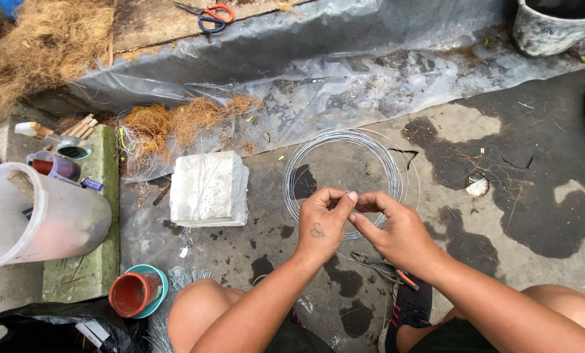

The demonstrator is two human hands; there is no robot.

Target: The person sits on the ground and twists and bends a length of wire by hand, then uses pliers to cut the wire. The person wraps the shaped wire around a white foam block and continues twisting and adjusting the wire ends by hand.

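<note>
A thin wire [356, 197] is pinched between the fingers of the left hand [322, 223] and right hand [397, 232], held taut above the wire coil [344, 176] lying on the concrete floor [501, 196], beside a white block [208, 188].

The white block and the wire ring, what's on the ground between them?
Nothing: in the head view, only bare, damp-stained concrete separates the white block from the wire ring.
</note>
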